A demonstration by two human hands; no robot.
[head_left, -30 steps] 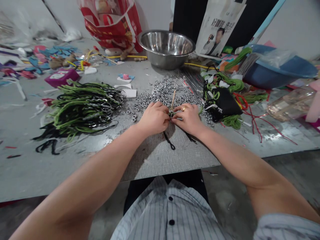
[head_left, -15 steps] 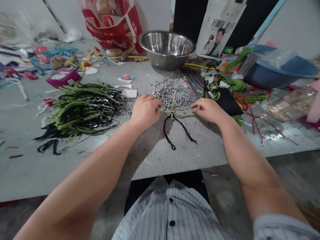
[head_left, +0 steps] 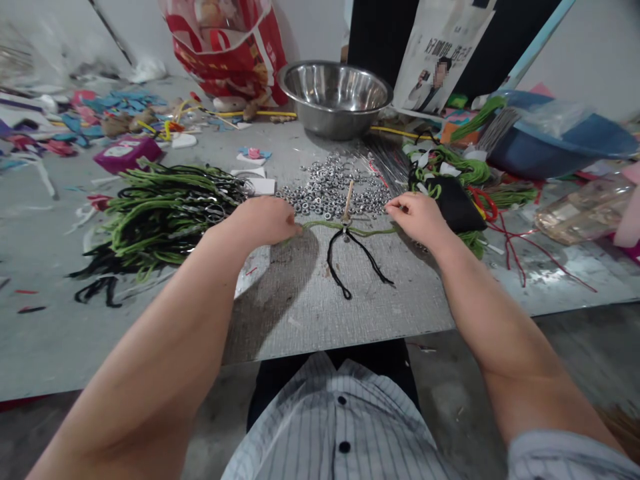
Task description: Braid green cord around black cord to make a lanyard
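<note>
At the stick (head_left: pixel 349 200): green cord (head_left: pixel 370 233) crossing, black cords (head_left: pixel 329 257) splayed toward five and seven o'clock.
Left hand (head_left: pixel 265 220): nine o'clock, pinching the green cord.
Right hand (head_left: pixel 417 215): three o'clock, well apart, curled; cannot tell its grip.

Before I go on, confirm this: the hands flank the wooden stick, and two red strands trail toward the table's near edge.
Not red: the head view shows those two strands are black. The left hand and right hand do flank the wooden stick.

The gray table (head_left: pixel 320 333) bears cords (head_left: pixel 145 223) and rings (head_left: pixel 325 195).
</note>
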